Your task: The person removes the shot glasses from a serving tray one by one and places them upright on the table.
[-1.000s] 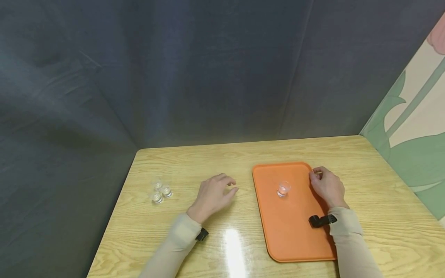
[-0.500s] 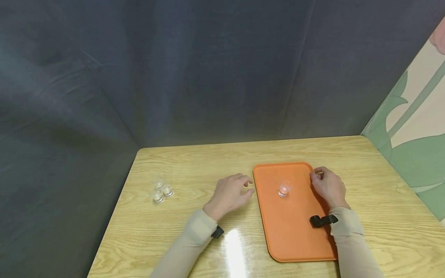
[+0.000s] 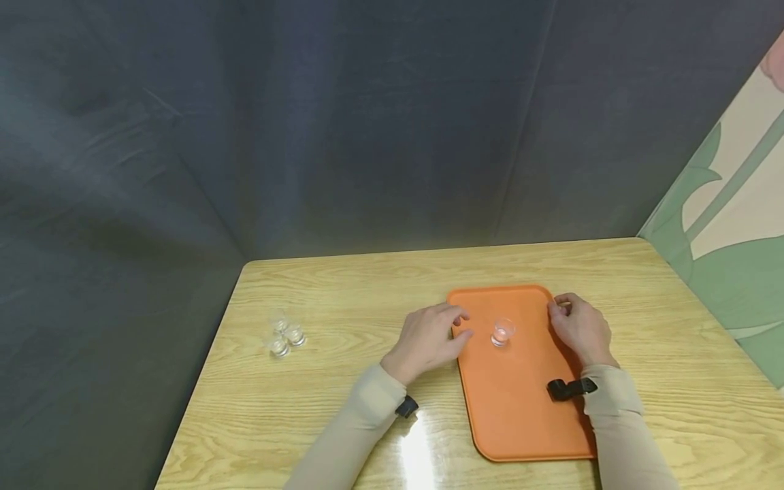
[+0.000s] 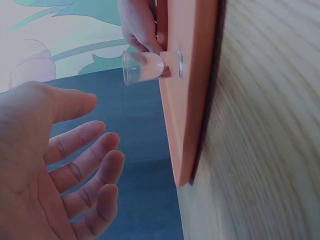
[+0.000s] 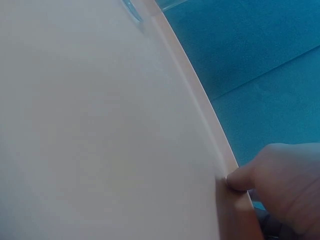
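An orange tray (image 3: 520, 401) lies on the table's right half, with one small clear shot glass (image 3: 502, 331) upright on its far part. My left hand (image 3: 429, 338) hovers at the tray's left rim, thumb and fingers apart and slightly bent. Nothing is between them; in the left wrist view, the shot glass (image 4: 142, 67) stands a short way beyond the fingertips. My right hand (image 3: 578, 330) pinches the tray's right rim near the far corner. In the right wrist view the thumb (image 5: 239, 179) presses the rim's inner side, and the other fingers are mostly hidden.
Several similar glasses (image 3: 280, 346) stand close together on the left of the wooden table (image 3: 343, 289). A dark curtain (image 3: 392, 136) hangs behind the table and along its left. At the right is a wall with a painted flower pattern (image 3: 741, 272).
My left hand has moved right across the table to the tray's left rim, fingers still apart. My right hand keeps its hold on the tray, and the glasses stay in place.
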`<state>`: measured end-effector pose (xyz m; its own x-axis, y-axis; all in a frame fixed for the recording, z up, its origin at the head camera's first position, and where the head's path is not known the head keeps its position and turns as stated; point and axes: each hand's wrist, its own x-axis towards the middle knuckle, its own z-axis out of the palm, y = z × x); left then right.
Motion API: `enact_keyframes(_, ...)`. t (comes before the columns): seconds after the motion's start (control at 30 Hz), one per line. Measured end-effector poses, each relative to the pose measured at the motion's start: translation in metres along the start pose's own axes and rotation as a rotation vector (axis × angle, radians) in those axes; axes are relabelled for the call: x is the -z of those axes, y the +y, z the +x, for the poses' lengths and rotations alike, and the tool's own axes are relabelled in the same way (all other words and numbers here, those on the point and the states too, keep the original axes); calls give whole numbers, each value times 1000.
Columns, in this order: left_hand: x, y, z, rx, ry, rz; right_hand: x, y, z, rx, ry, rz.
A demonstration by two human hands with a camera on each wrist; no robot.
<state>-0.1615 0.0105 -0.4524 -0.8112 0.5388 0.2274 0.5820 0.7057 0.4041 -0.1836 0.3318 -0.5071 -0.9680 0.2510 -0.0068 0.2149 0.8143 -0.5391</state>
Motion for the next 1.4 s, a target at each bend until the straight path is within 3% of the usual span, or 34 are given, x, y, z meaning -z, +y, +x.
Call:
enact_keyframes(0.43,-9,18,19,26,-14,-4,2,1,-1,5,-1,4)
enact_keyframes(0.83,-24,28,25,39,-29,58,3,-1,0,10,7,1)
enact_keyframes(1.1,-32,36,30,26,-48,50,2,0,-1,18,12,-1)
enact_keyframes(1.4,-39,41,31,-11,13,83,2,-1,-1,12,4,3)
